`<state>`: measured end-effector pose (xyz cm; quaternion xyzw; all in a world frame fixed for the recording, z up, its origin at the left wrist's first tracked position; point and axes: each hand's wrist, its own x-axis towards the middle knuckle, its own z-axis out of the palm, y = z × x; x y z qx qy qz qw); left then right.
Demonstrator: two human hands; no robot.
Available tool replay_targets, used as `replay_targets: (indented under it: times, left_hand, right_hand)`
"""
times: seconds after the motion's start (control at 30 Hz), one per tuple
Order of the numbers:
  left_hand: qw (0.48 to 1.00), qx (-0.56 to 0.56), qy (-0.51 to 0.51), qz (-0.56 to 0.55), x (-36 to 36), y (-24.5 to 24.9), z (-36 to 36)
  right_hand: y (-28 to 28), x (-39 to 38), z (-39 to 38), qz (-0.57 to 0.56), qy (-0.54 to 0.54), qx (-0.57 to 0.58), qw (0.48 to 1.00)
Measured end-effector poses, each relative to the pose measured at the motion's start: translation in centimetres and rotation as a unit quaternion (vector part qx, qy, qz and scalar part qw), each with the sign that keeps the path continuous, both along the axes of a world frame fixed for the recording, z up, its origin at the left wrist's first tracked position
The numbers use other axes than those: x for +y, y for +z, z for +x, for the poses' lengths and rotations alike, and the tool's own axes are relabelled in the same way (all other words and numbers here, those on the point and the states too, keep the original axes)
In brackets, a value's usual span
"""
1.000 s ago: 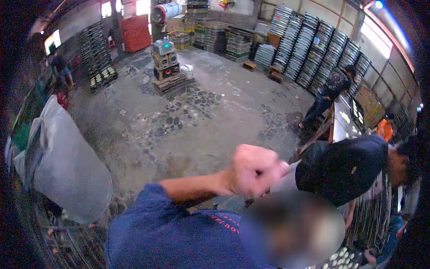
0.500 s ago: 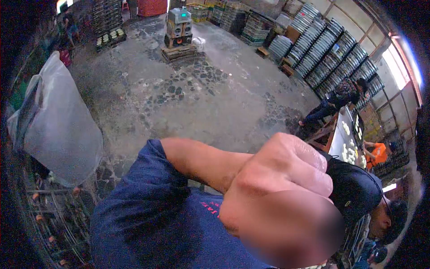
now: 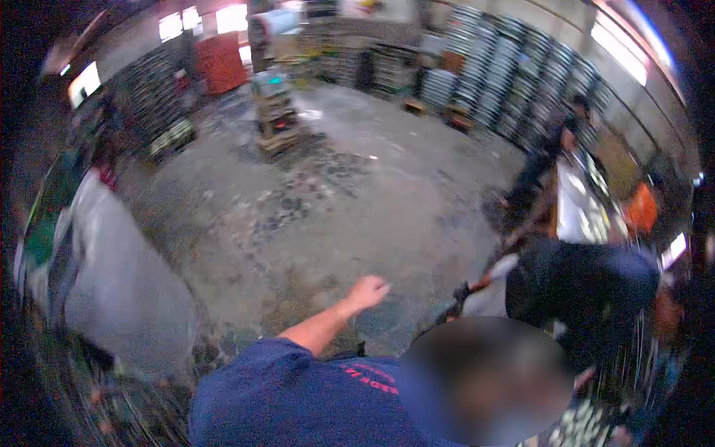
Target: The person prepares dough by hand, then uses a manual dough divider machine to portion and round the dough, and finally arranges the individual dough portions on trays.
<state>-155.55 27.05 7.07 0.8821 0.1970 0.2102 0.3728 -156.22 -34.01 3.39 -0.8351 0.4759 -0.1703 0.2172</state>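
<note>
Navy T-shirt point(image 3: 298, 387) sits at seven o'clock from the bare hand point(image 3: 366, 292); blur means I can't tell if it's spread or clenched. I'd hold it steady, clear of the dark-clad co-worker point(image 3: 581, 290) at three o'clock

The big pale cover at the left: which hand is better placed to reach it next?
Probably your left hand: it shows over the floor, its sleeve on the side nearer the pale cover, though blur hides whether it's empty. Your right hand is not visible.
</note>
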Motion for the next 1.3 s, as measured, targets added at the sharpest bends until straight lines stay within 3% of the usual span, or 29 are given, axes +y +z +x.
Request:
replay_targets:
  times: [0.03, 0.07, 0.1, 0.13, 0.2, 0.33, 0.43, 0.6, 0.83, 0.97, 1.03, 1.13, 1.27, 1.3]
  left_hand:
    - [0.987, 0.154, -0.051, -0.014, 0.9, -5.2, -2.0]
    - [0.957, 0.248, -0.139, 0.057, 2.8, -13.9, -4.5]
    - [0.842, 0.464, -0.254, 0.105, 5.5, -24.0, -5.8]
    - [0.805, 0.504, -0.298, 0.097, 5.3, -25.2, -10.0]
    - [0.846, 0.494, -0.199, -0.035, 4.8, -24.2, -15.4]
    - [0.839, 0.512, -0.142, -0.118, 7.0, -24.0, -18.2]
    - [0.832, 0.526, -0.136, -0.110, 9.1, -23.0, -16.0]
    - [0.853, 0.493, -0.106, -0.136, 11.2, -19.2, -8.4]
    - [0.894, 0.356, -0.149, -0.228, 0.1, -8.3, 3.4]
    - [0.894, 0.344, -0.181, -0.223, -3.1, -10.1, 3.6]
    - [0.869, 0.391, -0.271, -0.138, -2.4, -12.2, 2.5]
    - [0.842, 0.414, -0.347, -0.012, 4.4, -24.3, 0.5]
    - [0.835, 0.466, -0.289, -0.042, 6.8, -24.4, -4.3]
    - [0.854, 0.410, -0.319, -0.033, 8.0, -23.9, -5.5]
  right_hand:
    - [-0.3, -1.9, -2.6, -0.002, -0.092, -0.001, 0.996]
    - [-0.7, -3.0, -4.1, -0.007, -0.197, 0.001, 0.980]
    - [-1.6, -4.2, -6.2, -0.013, -0.307, 0.003, 0.952]
    - [-2.5, -5.1, -8.1, 0.006, -0.415, -0.026, 0.909]
    - [-4.3, -6.5, -10.5, 0.019, -0.611, -0.097, 0.786]
    - [-4.4, -7.0, -16.4, -0.033, -0.793, -0.028, 0.607]
    - [-4.8, -7.7, -15.9, -0.040, -0.842, 0.004, 0.538]
    - [-5.1, -8.2, -12.9, -0.025, -0.867, 0.023, 0.497]
    - [-5.7, -8.3, -13.2, 0.000, -0.889, 0.024, 0.458]
    - [-7.7, -10.1, -13.7, 0.015, -0.898, 0.024, 0.440]
    - [-8.2, -10.3, -13.6, 0.022, -0.900, 0.025, 0.435]
    - [-5.2, -8.5, -12.8, 0.029, -0.900, 0.026, 0.435]
    - [-6.4, -9.0, -13.2, 0.032, -0.900, 0.023, 0.434]
    - [-6.2, -8.8, -13.2, 0.032, -0.900, 0.021, 0.435]
